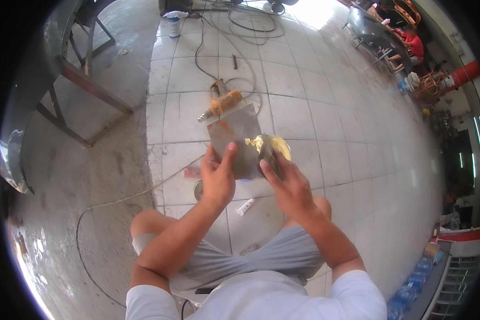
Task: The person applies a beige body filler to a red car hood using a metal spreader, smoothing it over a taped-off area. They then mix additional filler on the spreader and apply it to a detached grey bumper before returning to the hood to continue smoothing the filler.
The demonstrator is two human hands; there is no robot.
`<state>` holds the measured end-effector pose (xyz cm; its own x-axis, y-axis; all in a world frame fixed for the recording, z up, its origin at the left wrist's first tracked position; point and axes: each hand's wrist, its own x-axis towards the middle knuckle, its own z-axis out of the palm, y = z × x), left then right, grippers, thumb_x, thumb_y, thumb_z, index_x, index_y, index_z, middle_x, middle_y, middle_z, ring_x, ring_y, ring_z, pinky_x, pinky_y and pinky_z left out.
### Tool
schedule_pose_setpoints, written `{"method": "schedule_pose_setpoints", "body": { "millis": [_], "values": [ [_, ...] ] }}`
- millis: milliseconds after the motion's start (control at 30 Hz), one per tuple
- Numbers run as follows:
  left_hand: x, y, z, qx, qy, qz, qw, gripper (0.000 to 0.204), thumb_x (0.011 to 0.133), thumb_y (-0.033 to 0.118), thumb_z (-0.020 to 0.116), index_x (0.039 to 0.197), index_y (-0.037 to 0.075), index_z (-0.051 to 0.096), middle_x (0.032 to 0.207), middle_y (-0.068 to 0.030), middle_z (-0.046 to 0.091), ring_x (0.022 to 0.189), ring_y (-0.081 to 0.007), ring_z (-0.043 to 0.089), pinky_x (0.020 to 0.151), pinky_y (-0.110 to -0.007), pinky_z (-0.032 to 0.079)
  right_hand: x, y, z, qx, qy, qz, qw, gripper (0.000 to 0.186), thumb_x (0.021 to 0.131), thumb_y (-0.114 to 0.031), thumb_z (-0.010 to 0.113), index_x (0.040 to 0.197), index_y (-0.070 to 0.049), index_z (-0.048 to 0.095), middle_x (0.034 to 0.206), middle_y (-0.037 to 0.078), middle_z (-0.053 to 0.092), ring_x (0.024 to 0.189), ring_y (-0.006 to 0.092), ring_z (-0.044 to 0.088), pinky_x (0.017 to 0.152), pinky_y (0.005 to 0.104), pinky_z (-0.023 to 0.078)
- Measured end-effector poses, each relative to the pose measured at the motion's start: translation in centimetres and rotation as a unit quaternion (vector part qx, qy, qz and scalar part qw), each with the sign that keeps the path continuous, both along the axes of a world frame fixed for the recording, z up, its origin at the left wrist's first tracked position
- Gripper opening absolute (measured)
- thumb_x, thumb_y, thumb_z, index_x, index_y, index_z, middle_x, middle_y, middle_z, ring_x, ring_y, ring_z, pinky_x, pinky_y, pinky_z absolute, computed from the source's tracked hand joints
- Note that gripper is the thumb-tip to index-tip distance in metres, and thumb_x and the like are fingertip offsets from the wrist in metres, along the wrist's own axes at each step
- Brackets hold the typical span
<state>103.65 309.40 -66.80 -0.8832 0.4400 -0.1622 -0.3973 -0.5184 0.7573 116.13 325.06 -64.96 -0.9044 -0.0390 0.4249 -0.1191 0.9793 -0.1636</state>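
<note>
Head view: grey plate (239, 132) points away, long axis leaning left.

Flat grey metal plate (242, 149): we see a four-sided sheet, turned askew, with an orange-brown stain near its far left corner.
Soft pale-yellow paste (257, 142): we find ragged lumps by the plate's right side, and a rounded mass just right of them (whether in a container, we cannot tell).
Dark flat spreader (266, 151): we see it beside the lumps, partly hidden.
</note>
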Motion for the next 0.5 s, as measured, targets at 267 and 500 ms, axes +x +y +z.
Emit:
{"method": "schedule_pose_setpoints", "body": {
  "millis": [267,500],
  "values": [
    [-0.8,-0.7,0.2,0.054,-0.087,0.02,0.995,0.047,0.104,0.026,0.063,0.138,-0.004,0.049,0.131,-0.0129,0.062,0.117,-0.0172,0.057,0.103,-0.032,0.044,0.1,1.7,3.0,-0.271,-0.034,-0.115,0.955,0.061,0.093,0.001,0.057,0.152,-0.006,0.042,0.129,0.025,0.064,0.11,0.0411,0.067,0.092,0.0431,0.056],
    [-0.3,-1.6,-0.4,-0.025,-0.008,0.071,0.997,0.046,0.104,0.026,0.062,0.137,-0.004,0.049,0.125,-0.0123,0.064,0.114,-0.0184,0.059,0.099,-0.033,0.047,0.6,-3.1,2.4,-0.337,-0.052,-0.009,0.94,0.059,0.097,0.0,0.054,0.153,0.0,0.038,0.128,0.028,0.064,0.112,0.0413,0.066,0.095,0.041,0.054]
  ]
}}
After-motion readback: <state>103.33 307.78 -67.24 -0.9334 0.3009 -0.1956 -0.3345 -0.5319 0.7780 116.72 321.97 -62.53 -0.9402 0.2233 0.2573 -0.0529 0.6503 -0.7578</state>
